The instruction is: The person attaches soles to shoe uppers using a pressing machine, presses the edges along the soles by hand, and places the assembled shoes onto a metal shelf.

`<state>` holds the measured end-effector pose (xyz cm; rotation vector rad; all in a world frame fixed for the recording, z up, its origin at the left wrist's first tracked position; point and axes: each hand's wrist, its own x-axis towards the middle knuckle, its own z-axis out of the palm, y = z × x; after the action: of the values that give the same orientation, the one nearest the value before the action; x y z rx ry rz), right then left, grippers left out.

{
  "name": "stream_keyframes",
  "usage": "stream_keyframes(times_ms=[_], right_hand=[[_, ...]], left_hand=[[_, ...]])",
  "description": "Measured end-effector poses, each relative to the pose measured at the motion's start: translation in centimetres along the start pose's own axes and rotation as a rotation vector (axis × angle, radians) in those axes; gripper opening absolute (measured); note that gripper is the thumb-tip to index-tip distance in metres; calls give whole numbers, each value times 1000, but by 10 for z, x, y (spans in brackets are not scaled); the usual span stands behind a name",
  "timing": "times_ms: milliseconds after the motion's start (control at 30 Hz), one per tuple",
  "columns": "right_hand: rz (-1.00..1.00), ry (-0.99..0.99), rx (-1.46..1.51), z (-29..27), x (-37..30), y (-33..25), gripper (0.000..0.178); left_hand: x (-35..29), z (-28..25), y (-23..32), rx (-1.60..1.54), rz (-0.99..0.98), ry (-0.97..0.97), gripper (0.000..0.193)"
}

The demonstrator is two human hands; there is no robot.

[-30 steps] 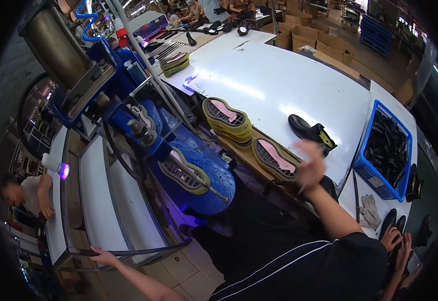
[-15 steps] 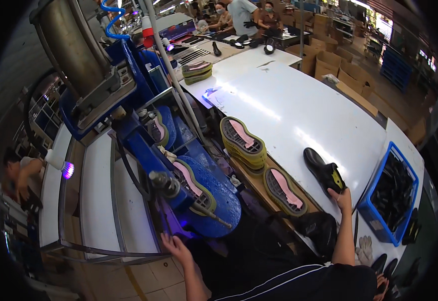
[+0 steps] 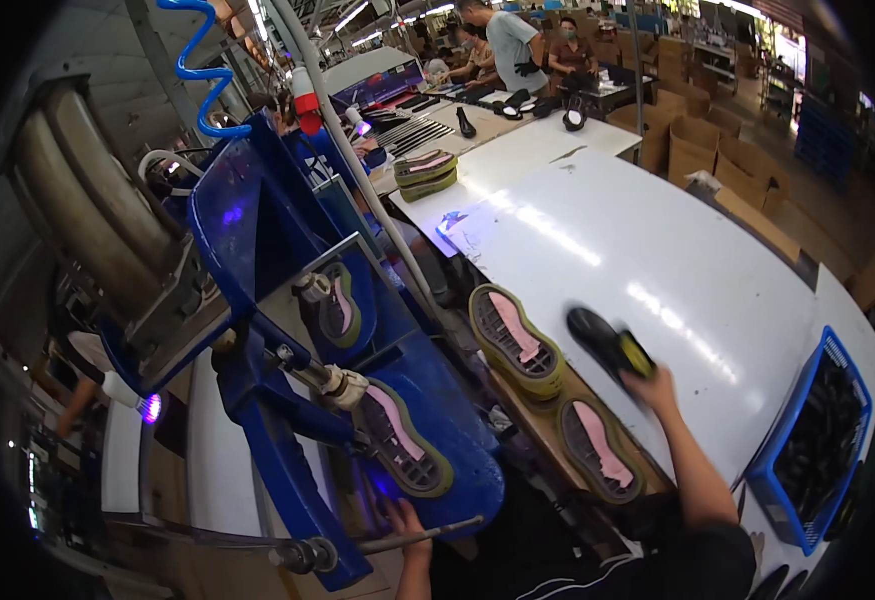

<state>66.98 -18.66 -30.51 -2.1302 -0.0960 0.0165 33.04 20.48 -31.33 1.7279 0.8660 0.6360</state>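
My right hand point(image 3: 651, 388) grips a black shoe point(image 3: 597, 340) by one end, just above the white table; the shoe is slightly blurred and shows a yellow patch. At the blue press machine point(image 3: 472, 480), my left hand point(image 3: 407, 522) is beside a metal rod point(image 3: 427, 533), fingers apart, partly behind it; I see nothing held. A shoe-sole-shaped pad point(image 3: 405, 440) with a green rim and pink strip lies on the press bed. Behind it rests a similar pad point(image 3: 337, 305).
Beside the press, a ledge bears a stack of sole pads point(image 3: 515, 340) and a single pad point(image 3: 600, 452). The white table point(image 3: 657, 250) has a blue basket point(image 3: 807, 440) of black items at right. A lit bulb point(image 3: 150, 408) hangs left. Several people work behind.
My right hand has brought the shoe leftward, nearer the press. My left hand has come to the rod, and the press arm has swung lower, exposing more of the front pad. The view has shifted.
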Motion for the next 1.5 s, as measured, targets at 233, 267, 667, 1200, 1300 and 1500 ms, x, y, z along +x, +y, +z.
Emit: stream_keyframes(times_ms=[233,267,667,1200,1300,1500], right_hand=[[-178,186,-158,151,274,-68,81],[-192,168,-149,166,267,-69,81],[-388,-112,199,111,194,-125,40],[-1112,-780,1080,11,-127,-454,83],[-1185,-820,1141,21,-124,-459,83],[-1243,-870,1074,11,-137,-466,85]], left_hand=[[3,22,0,205,-52,-72,82],[2,15,-5,207,-58,-48,82],[2,3,-129,469,307,-171,47],[6,27,-41,264,161,-82,58],[4,21,-55,349,257,-127,66],[-1,20,-39,258,237,-78,68]])
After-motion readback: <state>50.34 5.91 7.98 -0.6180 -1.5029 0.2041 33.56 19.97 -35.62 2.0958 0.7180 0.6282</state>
